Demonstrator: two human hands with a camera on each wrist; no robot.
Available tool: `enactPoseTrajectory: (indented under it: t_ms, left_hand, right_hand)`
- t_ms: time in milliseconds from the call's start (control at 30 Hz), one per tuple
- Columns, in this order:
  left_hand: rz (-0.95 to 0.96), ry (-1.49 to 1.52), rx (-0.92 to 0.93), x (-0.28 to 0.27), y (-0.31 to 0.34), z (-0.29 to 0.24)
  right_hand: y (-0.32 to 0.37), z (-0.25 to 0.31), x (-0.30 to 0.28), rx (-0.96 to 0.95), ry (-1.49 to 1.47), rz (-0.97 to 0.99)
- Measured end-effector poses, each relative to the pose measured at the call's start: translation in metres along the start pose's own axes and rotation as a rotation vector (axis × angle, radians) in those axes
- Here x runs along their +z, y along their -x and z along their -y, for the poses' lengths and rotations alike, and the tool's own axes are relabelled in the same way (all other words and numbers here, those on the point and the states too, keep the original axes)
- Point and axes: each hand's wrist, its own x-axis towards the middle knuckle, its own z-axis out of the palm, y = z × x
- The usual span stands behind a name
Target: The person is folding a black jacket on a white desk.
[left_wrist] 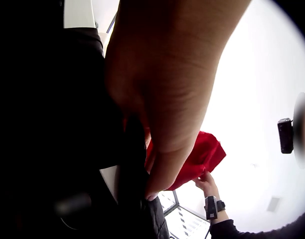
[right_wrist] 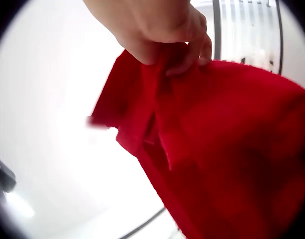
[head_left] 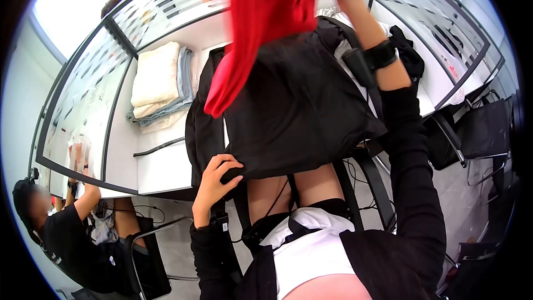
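Note:
A red cloth garment (head_left: 272, 16) hangs in the air over the desk, pinched at its top by the right hand (head_left: 355, 8). In the right wrist view the fingers of the right hand (right_wrist: 167, 30) bunch the red fabric (right_wrist: 232, 129). Below it a black garment (head_left: 294, 111) lies spread across the desk and over its front edge. The left hand (head_left: 215, 184) grips the black garment's near left edge, fingers on top. In the left wrist view the left hand (left_wrist: 167, 99) has its thumb against dark fabric, with the red garment (left_wrist: 202, 157) beyond.
Folded cream and blue clothes (head_left: 158, 78) are stacked at the desk's left, with a black strip (head_left: 159, 147) nearer. Dark clothing (head_left: 408, 58) lies at the right. Framed glass partitions (head_left: 166, 5) border the desk. Another person (head_left: 78, 239) sits at left; black chairs (head_left: 483, 130) stand at right.

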Motion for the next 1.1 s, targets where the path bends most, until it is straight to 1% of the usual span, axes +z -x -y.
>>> enactPoseTrajectory:
  t_ms: [33, 67, 100, 133, 200, 267, 333, 400, 467, 500, 533, 600, 633, 667, 733, 800, 867, 900, 1000, 1033, 1100]
  left_hand:
    - [-0.002, -0.004, 0.0, 0.0, 0.0, -0.001]
    - [-0.004, -0.005, 0.002, 0.001, 0.0, -0.001]
    - [-0.01, -0.001, 0.001, 0.001, 0.0, 0.0]
    - [-0.014, 0.004, 0.0, 0.001, 0.0, 0.0]
    - [-0.017, 0.011, -0.001, 0.002, 0.0, 0.001]
    - [-0.031, 0.013, -0.003, 0.004, 0.0, 0.001]
    - [-0.038, 0.001, -0.002, 0.004, 0.0, 0.003]
    - [-0.044, 0.007, -0.012, 0.005, -0.001, 0.002]
    - [-0.046, 0.008, -0.029, 0.005, -0.001, 0.001]
    - [-0.046, -0.006, -0.034, 0.005, -0.001, -0.001]
    - [-0.051, -0.008, -0.036, 0.006, -0.001, -0.001]
    - [-0.052, -0.007, -0.048, 0.006, -0.001, 0.0]
    - [-0.053, -0.014, -0.038, 0.006, -0.002, -0.001]
    - [-0.051, -0.017, -0.035, 0.006, -0.003, -0.001]
    - [-0.045, -0.017, -0.035, 0.005, -0.004, -0.004]
    - [-0.034, -0.019, -0.031, 0.006, -0.003, -0.002]
    - [-0.03, -0.023, -0.024, 0.005, -0.003, -0.004]
    - [-0.024, -0.033, -0.021, 0.006, -0.002, -0.002]
    - [-0.024, -0.028, -0.037, 0.006, -0.002, -0.004]
    - [-0.022, -0.032, -0.041, 0.006, -0.002, -0.003]
    - [-0.024, -0.036, -0.042, 0.007, -0.002, -0.003]
  right_hand:
    - [0.006, 0.045, 0.006, -0.127, -0.137, -0.219]
    - [0.0, 0.052, -0.017, -0.193, -0.164, -0.349]
    - [-0.006, 0.053, -0.048, -0.28, -0.1, -0.399]
    - [-0.018, 0.044, -0.08, -0.559, 0.008, -0.609]
    - [-0.009, 0.054, -0.136, -0.765, 0.273, -0.714]
    - [0.011, 0.065, -0.163, -0.592, 0.84, -1.027]
    - [0.036, 0.078, -0.174, -0.64, 0.972, -0.876]
    - [0.047, 0.069, -0.202, -0.644, 1.223, -0.762]
    - [0.054, 0.058, -0.228, -0.596, 1.381, -0.683]
    - [0.058, 0.051, -0.24, -0.606, 1.415, -0.616]
    - [0.054, 0.037, -0.264, -0.477, 1.493, -0.522]
    - [0.063, 0.021, -0.263, -0.193, 1.593, -0.127]
    - [0.072, 0.013, -0.259, -0.043, 1.586, 0.109]
    - [0.083, 0.01, -0.245, 0.111, 1.561, 0.344]
    - [0.097, 0.024, -0.198, 0.484, 1.786, 0.887]
    - [0.119, -0.011, -0.202, 0.594, 1.58, 0.926]
    - [0.132, -0.018, -0.181, 0.572, 1.736, 0.825]
    - [0.135, -0.015, -0.171, 0.628, 1.775, 0.834]
    - [0.142, -0.008, -0.171, 0.554, 1.682, 0.718]
    - [0.147, -0.008, -0.17, 0.539, 1.629, 0.642]
    - [0.166, 0.017, -0.149, 0.585, 1.693, 0.684]
